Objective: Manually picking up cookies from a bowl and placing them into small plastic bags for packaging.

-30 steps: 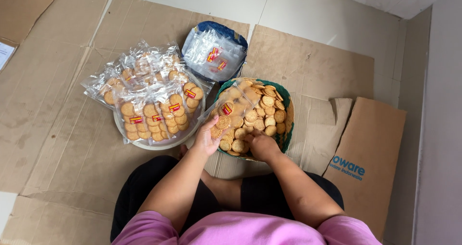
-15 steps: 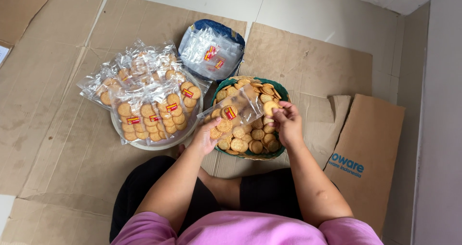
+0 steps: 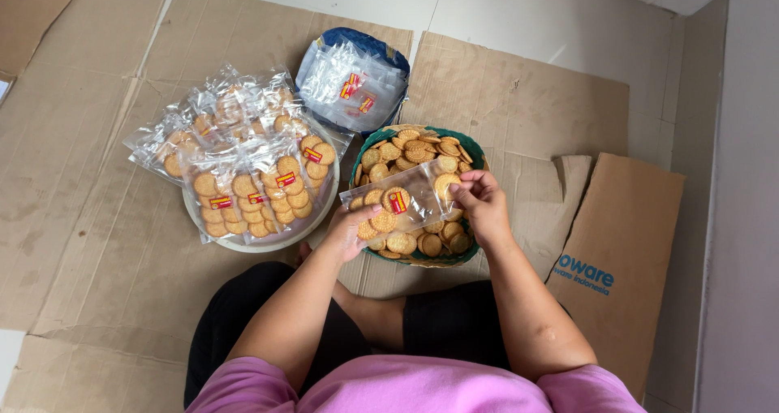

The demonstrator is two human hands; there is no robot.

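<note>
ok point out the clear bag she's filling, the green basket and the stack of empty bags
clear bag (image 3: 406,204), head view, middle of its film
green basket (image 3: 367,144), head view, upper left rim
stack of empty bags (image 3: 353,84), head view, top bag

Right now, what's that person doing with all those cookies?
A person sitting on cardboard holds a clear plastic bag with the left hand, while the right hand pushes a round cookie into its open end. Below is a green basket of loose cookies; filled bags lie on a tray beside it.
</note>
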